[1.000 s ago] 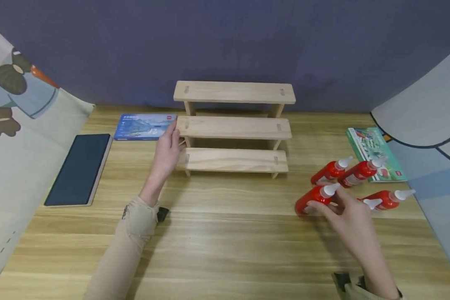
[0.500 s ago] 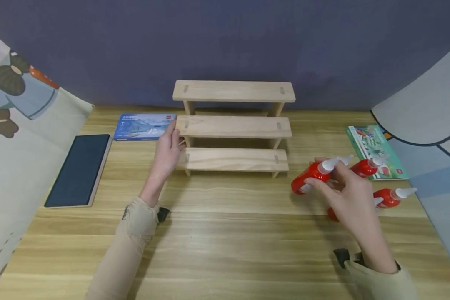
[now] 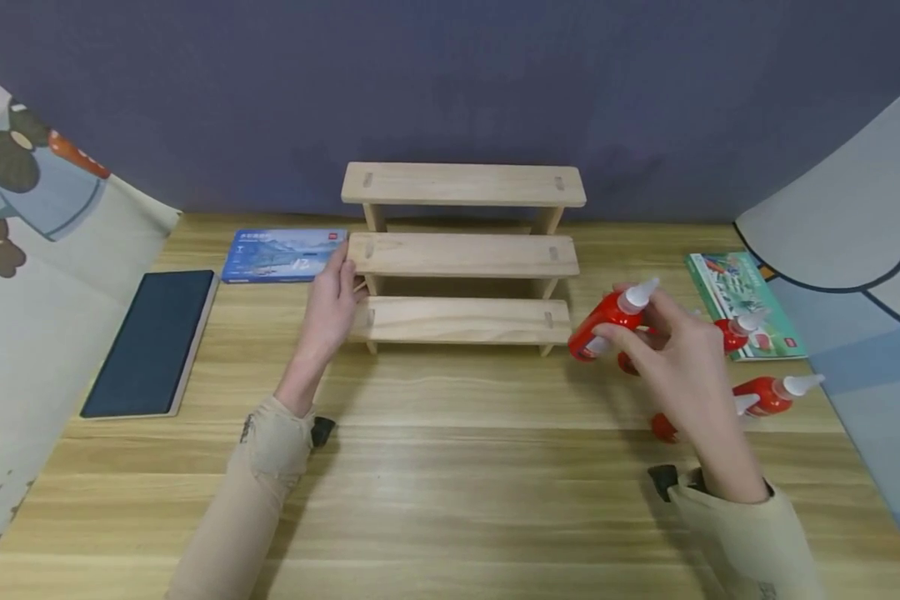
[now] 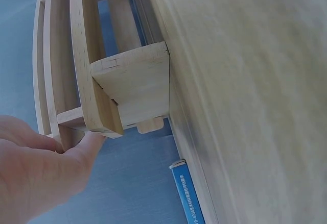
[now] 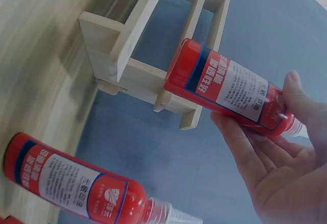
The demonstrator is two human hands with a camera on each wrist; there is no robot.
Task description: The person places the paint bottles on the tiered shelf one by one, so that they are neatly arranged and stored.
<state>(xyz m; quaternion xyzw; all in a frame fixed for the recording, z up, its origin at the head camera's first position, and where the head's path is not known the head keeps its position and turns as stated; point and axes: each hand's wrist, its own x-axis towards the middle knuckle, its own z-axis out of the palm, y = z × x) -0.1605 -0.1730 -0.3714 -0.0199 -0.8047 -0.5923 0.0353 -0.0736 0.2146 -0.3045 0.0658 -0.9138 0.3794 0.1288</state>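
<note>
Thumb and fingers of the right hand [image 3: 678,358] are clamping a red bottle [image 3: 606,325], holding it tilted above the table [image 3: 450,483], right of the frame's centre, near the wooden rack [image 3: 461,319]. Left of centre, the left hand [image 3: 332,304] is pinching the end of the rack's middle step [image 3: 462,254]. Progress is looking early: one bottle is being held aloft, no bottle is resting on the rack, and the other red bottles [image 3: 769,397] are standing at the right of the frame, partly hidden, seemingly awaiting handling.
</note>
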